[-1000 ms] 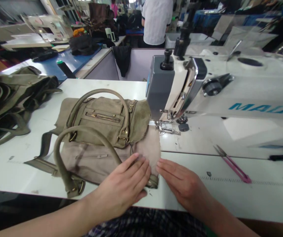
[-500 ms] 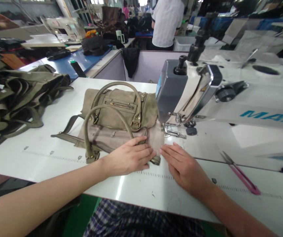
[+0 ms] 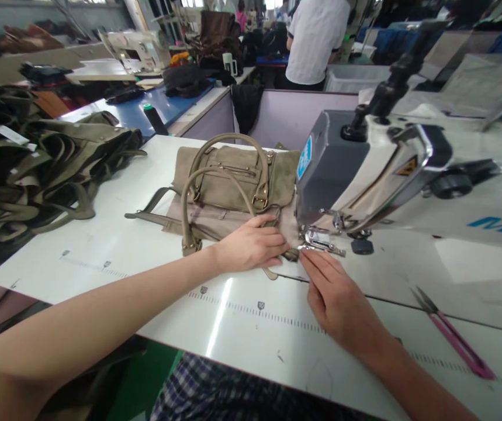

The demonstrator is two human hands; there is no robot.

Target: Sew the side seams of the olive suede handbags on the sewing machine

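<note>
An olive-green handbag (image 3: pixel 237 186) with two looped handles and zippers lies on the white sewing table, its greyish inner panel spread toward me. Its right edge reaches the presser foot (image 3: pixel 318 241) of the sewing machine (image 3: pixel 333 169). My left hand (image 3: pixel 253 245) rests flat on the bag's near right part, fingers stretched out over it. Beside the presser foot, my right hand (image 3: pixel 332 289) lies with extended fingers, their tips at the bag's edge. Whether those fingertips press on the material is hard to see.
Pink-handled thread snips (image 3: pixel 456 339) lie at the right of the table. A heap of olive bag pieces (image 3: pixel 44 158) is piled on the left. Behind stand a green-topped thread cone (image 3: pixel 155 120), another sewing machine (image 3: pixel 139 49) and a person in a white shirt (image 3: pixel 316 44).
The bag has slid away from me along the presser foot, with both hands moving along with it. The view has also turned slightly left.
</note>
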